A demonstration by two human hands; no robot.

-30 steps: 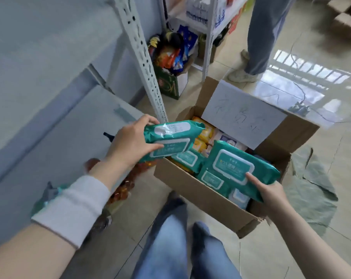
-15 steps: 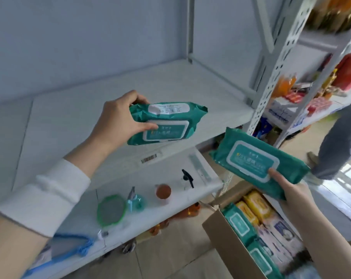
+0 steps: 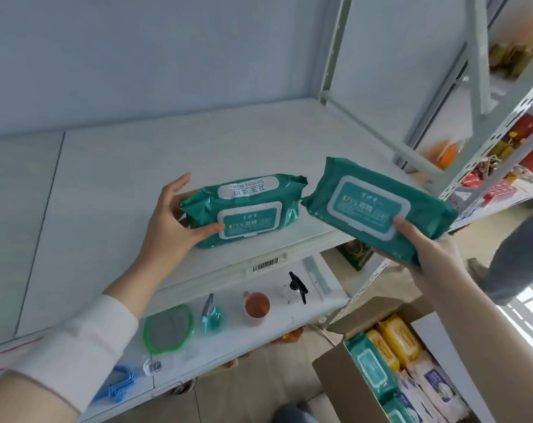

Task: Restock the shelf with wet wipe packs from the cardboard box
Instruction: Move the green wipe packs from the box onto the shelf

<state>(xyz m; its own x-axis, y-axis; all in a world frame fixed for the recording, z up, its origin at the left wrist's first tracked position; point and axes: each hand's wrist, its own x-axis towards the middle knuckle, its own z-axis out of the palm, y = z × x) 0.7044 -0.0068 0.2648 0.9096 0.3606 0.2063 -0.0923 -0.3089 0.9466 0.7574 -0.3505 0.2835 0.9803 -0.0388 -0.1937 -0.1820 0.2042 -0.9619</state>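
Note:
Two green wet wipe packs are up at the white shelf [image 3: 112, 166]. My left hand [image 3: 170, 218] grips the left end of one wet wipe pack [image 3: 243, 209], which sits low over the shelf board near its front edge. My right hand [image 3: 427, 251] holds the second wet wipe pack [image 3: 378, 206] from below, tilted, just right of the first and over the shelf's front right corner. The open cardboard box [image 3: 335, 380] stands on the floor at the lower right with several green, yellow and white packs inside.
A lower shelf [image 3: 317, 312] carries a green-rimmed mesh lid [image 3: 167, 329], a teal spray bottle [image 3: 211, 314], an orange cup [image 3: 257, 305] and a clear spray bottle [image 3: 295, 290]. White perforated uprights [image 3: 485, 154] rise on the right. Another person's leg [image 3: 515, 254] stands far right.
Both hands have carried their packs from the box up to the shelf. The left pack has come down close to the shelf board, and the right pack has drawn in beside it.

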